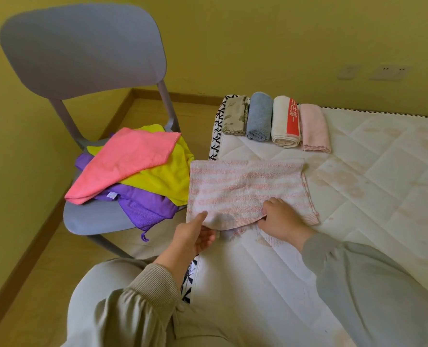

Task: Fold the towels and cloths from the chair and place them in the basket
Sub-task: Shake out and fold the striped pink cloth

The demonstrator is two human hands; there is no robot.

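Observation:
A pink-and-white striped towel (pixel 245 186) lies spread at the left edge of the white mattress (pixel 358 196). My left hand (pixel 195 236) pinches its near left corner, thumb on top. My right hand (pixel 280 221) grips the near edge further right, fingers curled under the cloth. On the grey chair (pixel 82 58) to the left sit a pink cloth (pixel 127 159), a yellow cloth (pixel 168 176) and a purple cloth (pixel 143 204) in a loose pile. No basket shows in the head view.
Along the mattress's far left end lie folded or rolled towels: an olive patterned one (pixel 235 118), a blue one (pixel 259 118), a white one with a red band (pixel 284 123) and a pale pink one (pixel 313 128). Yellow walls close in behind; wooden floor lies under the chair.

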